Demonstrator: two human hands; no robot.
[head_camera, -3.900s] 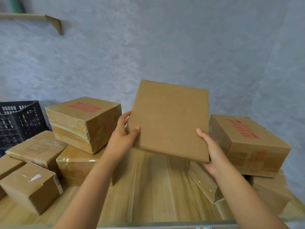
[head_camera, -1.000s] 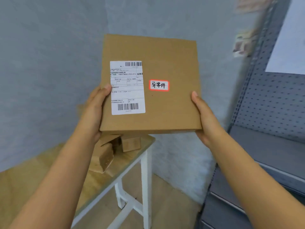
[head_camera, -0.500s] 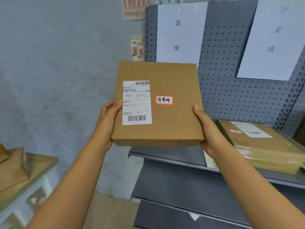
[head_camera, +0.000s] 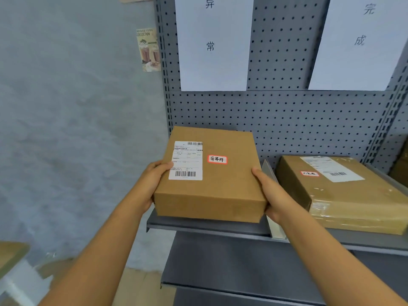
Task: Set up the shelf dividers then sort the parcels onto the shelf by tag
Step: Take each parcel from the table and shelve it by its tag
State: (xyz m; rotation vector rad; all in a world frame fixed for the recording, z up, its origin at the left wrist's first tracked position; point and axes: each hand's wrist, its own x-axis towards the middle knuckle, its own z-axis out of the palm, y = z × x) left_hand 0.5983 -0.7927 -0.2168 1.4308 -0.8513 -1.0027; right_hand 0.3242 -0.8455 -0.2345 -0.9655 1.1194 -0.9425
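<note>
Two hands lower a tagged parcel onto the shelf's left bay.
At centre frame, left hand (head_camera: 154,184) and right hand (head_camera: 268,192) grip the parcel (head_camera: 210,175) above the shelf (head_camera: 205,226); best slid back squarely, left of the divider (head_camera: 268,171), under the matching sign (head_camera: 213,43).

Single head-worn wide-angle view, looking forward and slightly down along both forearms toward a grey pegboard shelf (head_camera: 207,226) filling the centre and right of the frame. Close range: left hand (head_camera: 152,184) and right hand (head_camera: 273,195) at mid-frame around a parcel (head_camera: 220,184). Blue-grey wall at left; straight lines bowed at the edges.
</note>
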